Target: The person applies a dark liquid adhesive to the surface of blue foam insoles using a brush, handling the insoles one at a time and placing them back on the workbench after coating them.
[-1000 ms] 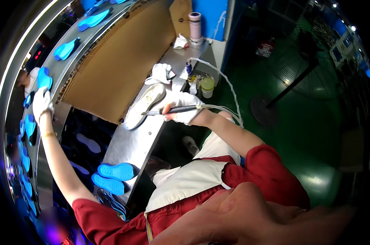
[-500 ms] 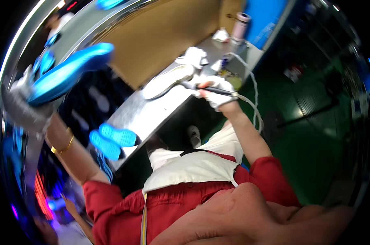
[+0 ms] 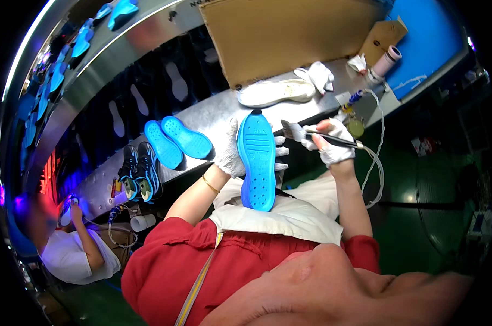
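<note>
My gloved left hand (image 3: 231, 154) holds a blue shoe sole (image 3: 257, 168) from beneath, in front of my apron. The sole's face with slots and small holes is turned up, and fingers show past its right edge. A black tip covers its far end. My gloved right hand (image 3: 337, 141) grips the dark handle of a flat brush (image 3: 294, 131), from which a pale tube runs. The bristles point left, close to the sole but apart from it. A white shoe (image 3: 277, 93) lies on the bench beyond, beside a crumpled white cloth (image 3: 318, 77).
On the metal bench (image 3: 216, 118) lie two blue soles (image 3: 187, 138), with dark sneakers (image 3: 139, 171) to their left. A cardboard sheet (image 3: 289, 38) and a pink bottle (image 3: 386, 62) stand behind. More blue soles (image 3: 83, 41) line a conveyor. A co-worker (image 3: 77, 252) sits at left.
My left hand has brought the blue sole from the far left to in front of me. The brush has moved away from beside the white shoe. The view has shifted too.
</note>
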`<state>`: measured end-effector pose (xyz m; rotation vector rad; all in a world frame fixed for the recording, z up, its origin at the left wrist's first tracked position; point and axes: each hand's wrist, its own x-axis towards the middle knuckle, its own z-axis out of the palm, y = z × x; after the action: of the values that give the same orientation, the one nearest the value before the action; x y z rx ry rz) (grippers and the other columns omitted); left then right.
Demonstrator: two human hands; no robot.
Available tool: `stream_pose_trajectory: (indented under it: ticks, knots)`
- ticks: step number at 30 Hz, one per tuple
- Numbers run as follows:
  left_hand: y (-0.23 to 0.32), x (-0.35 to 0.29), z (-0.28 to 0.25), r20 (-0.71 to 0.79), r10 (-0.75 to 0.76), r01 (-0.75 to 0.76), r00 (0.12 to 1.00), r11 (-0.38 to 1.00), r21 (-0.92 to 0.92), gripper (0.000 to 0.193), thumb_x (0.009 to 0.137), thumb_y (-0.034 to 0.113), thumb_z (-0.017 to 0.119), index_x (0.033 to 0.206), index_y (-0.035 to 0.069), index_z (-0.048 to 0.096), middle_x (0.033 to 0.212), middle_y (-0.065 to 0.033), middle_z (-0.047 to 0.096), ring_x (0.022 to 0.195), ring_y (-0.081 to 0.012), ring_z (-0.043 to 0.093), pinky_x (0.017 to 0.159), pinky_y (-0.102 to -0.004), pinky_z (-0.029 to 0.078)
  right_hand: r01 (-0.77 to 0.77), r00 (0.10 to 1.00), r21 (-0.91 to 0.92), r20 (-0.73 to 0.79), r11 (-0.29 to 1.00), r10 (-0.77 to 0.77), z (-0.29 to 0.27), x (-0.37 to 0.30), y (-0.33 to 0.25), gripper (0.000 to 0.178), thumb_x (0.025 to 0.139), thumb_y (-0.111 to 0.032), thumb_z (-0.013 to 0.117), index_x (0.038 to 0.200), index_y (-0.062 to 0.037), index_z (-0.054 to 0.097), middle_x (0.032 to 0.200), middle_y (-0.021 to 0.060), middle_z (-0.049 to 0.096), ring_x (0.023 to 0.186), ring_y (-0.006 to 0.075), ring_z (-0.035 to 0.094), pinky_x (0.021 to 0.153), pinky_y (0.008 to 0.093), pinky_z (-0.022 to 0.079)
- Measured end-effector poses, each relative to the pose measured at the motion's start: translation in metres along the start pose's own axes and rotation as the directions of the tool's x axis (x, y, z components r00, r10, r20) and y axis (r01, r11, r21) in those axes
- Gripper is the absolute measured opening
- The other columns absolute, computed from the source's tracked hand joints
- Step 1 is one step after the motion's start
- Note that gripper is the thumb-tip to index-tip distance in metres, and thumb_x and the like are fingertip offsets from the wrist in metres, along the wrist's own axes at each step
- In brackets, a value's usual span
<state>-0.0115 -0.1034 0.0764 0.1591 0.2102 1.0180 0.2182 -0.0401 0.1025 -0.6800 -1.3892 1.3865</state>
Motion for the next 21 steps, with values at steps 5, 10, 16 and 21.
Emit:
stream_pose_trajectory:
  ticks: [5, 10, 16, 21]
  knots:
    - [-0.017, 0.046, -0.043, 0.044, 0.11, -0.106, 0.993, 0.991, -0.088, 0.1, 0.075, 0.083, 0.035, 0.135, 0.003, 0.04, 0.128, -0.0231, 0.05, 0.117, -0.0417, 0.05, 0.103, -0.0546, 0.037, 0.123, 0.992, -0.197, 0.045, 0.973, -0.116, 0.009, 0.019, 0.022, 0.012, 0.081, 0.001, 0.064, 0.091, 0.0007, 0.057, 0.076, 0.0068, 0.065, 0.066, 0.0088, 0.062, 0.061, 0.0231, 0.051]
    - [-0.046, 0.083, -0.042, 0.043, 0.373, -0.355, 0.927, 0.908, -0.224, 0.083, 0.082, 0.074, 0.041, 0.128, 0.005, 0.048, 0.114, -0.0179, 0.06, 0.103, -0.0298, 0.06, 0.091, -0.0437, 0.051, 0.286, 0.957, -0.352, 0.051, 0.891, -0.286, 0.007, 0.03, 0.028, 0.02, 0.079, 0.008, 0.065, 0.096, -0.0001, 0.056, 0.082, 0.007, 0.064, 0.072, 0.0102, 0.064, 0.066, 0.0223, 0.052]
    - [-0.037, 0.095, -0.064, -0.122, 0.41, -0.396, 0.904, 0.91, 0.126, 0.071, 0.083, 0.069, 0.047, 0.118, 0.008, 0.056, 0.108, -0.0105, 0.062, 0.092, -0.0217, 0.062, 0.083, -0.0348, 0.053, 0.218, 0.968, -0.289, 0.182, 0.932, -0.17, 0.006, 0.021, 0.036, 0.024, 0.079, 0.006, 0.065, 0.099, -0.0013, 0.055, 0.086, 0.0087, 0.065, 0.073, 0.0116, 0.064, 0.067, 0.0238, 0.053]
    - [-0.034, 0.097, -0.066, -0.274, 0.466, -0.369, 0.841, 0.865, 0.339, 0.078, 0.081, 0.07, 0.05, 0.126, 0.007, 0.047, 0.111, -0.0141, 0.059, 0.098, -0.0254, 0.061, 0.085, -0.038, 0.053, 0.242, 0.963, -0.445, 0.222, 0.862, -0.155, -0.008, 0.019, 0.052, 0.026, 0.08, 0.006, 0.063, 0.102, -0.0026, 0.053, 0.086, 0.0081, 0.064, 0.075, 0.0115, 0.064, 0.068, 0.0233, 0.052]
